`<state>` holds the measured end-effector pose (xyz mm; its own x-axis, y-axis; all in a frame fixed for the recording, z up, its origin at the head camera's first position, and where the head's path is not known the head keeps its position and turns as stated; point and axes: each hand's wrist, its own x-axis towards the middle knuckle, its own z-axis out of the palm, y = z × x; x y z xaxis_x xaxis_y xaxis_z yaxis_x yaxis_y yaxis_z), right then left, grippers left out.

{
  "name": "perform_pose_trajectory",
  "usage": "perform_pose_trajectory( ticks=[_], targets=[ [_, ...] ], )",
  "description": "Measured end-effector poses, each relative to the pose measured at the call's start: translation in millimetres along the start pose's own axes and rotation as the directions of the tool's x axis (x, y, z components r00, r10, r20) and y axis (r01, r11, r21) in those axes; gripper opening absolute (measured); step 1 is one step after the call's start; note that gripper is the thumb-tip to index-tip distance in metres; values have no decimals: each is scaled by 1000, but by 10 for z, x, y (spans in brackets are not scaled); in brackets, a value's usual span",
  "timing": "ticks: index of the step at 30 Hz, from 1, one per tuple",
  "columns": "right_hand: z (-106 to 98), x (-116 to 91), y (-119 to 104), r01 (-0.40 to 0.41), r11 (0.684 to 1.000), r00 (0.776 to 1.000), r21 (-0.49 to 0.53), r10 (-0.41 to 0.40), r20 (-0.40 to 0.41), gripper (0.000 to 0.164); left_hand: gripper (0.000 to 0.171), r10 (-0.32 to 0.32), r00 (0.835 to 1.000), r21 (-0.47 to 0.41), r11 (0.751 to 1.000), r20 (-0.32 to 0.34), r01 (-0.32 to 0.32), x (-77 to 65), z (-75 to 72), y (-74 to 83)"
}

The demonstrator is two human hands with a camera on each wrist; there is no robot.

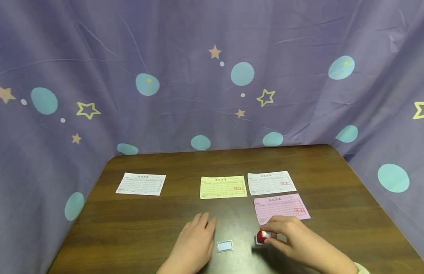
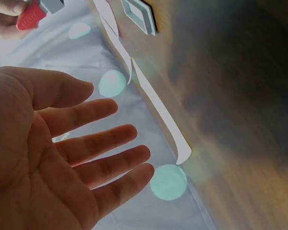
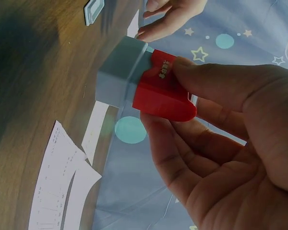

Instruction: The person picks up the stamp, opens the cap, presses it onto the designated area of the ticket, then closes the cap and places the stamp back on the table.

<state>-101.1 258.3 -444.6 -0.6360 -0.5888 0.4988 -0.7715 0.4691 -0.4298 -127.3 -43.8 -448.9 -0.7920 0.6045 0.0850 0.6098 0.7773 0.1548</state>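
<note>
Between thumb and fingertips, my right hand (image 1: 295,238) pinches a red self-inking stamp (image 1: 262,236) with a grey lower part (image 3: 121,72). In the right wrist view the stamp's grey end points away from the palm, above the wooden table. My left hand (image 1: 195,243) is low over the table with fingers extended, holding nothing; the left wrist view shows its bare palm (image 2: 43,148). Just right of it lies a small rectangular stamp cap (image 1: 225,246), pale blue with a light rim. Ahead of my right hand is a pink slip (image 1: 278,207) bearing a red stamped mark.
Farther back lie a yellow slip (image 1: 219,187) and a white slip (image 1: 271,183), each with a red mark. Another white slip (image 1: 141,184), showing no red mark, is at the left. A purple patterned curtain (image 1: 184,76) borders the brown table (image 1: 129,228).
</note>
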Motion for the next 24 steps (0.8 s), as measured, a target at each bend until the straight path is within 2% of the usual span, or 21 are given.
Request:
perform_pose_trajectory(
  ticks=[12, 19, 24],
  targets=[
    [22, 29, -7, 21, 1000, 1000, -7, -21, 1, 22, 34, -16, 999, -20, 1000, -46, 15, -68, 81, -169],
    [26, 32, -9, 16, 1000, 1000, 3, -16, 5, 21, 33, -80, 996, -46, 996, -39, 78, -92, 101, -360],
    [26, 30, -12, 14, 1000, 1000, -2, -14, 8, 22, 35, -112, 992, -47, 993, -52, 109, -110, 120, -437]
  ],
)
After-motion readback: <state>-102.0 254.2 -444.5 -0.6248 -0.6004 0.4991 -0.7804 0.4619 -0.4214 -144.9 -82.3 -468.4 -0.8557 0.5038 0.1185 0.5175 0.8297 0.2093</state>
